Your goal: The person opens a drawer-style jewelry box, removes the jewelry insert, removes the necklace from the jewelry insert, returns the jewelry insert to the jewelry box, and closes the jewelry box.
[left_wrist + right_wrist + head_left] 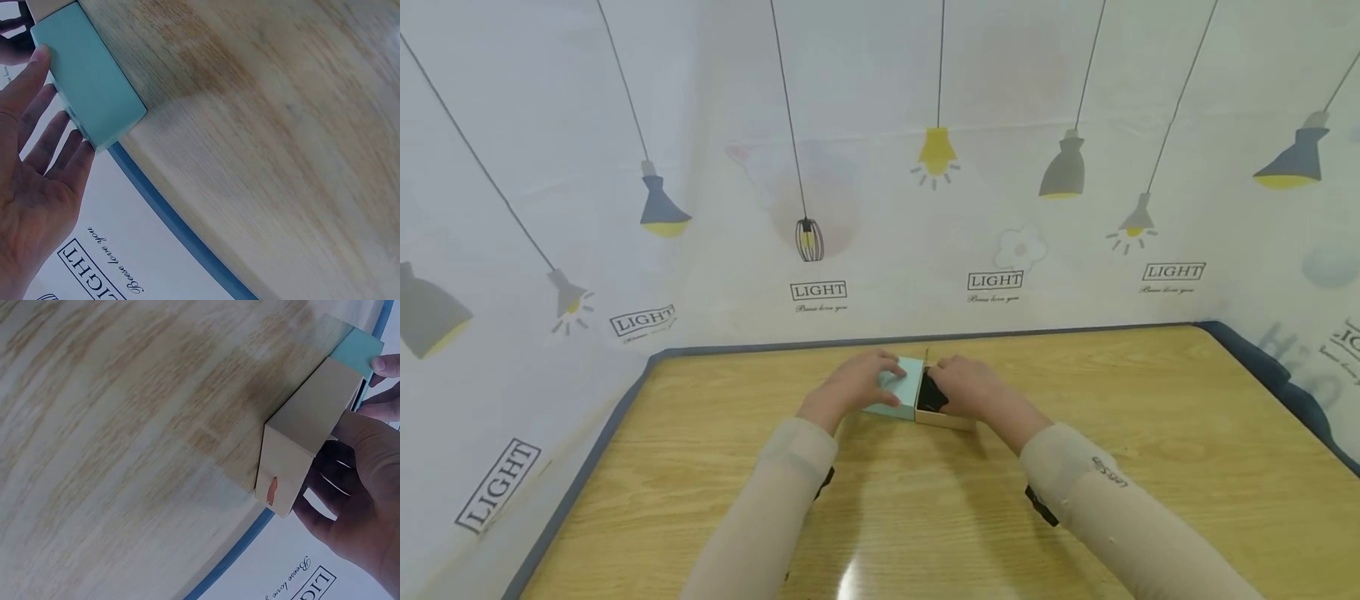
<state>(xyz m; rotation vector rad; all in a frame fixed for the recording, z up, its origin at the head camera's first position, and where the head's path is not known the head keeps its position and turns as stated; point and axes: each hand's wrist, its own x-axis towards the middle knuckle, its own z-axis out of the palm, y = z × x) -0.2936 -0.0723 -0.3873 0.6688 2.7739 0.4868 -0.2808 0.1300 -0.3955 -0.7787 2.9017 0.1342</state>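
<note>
On the table (700,467), left hand (855,385) clasped round teal cover (912,383), right hand (970,387) bent over tray (943,419), hold unclear

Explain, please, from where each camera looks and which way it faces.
Head: worn on the head, facing forward and down to the left hand, right hand, table and printed backdrop; both sleeves show.
Left wrist: worn there, facing the light-blue cover; the left hand shows.
Right wrist: worn there, facing the beige tray; the right hand shows, with some left fingers.
Both wrist views share cover and table.
</note>
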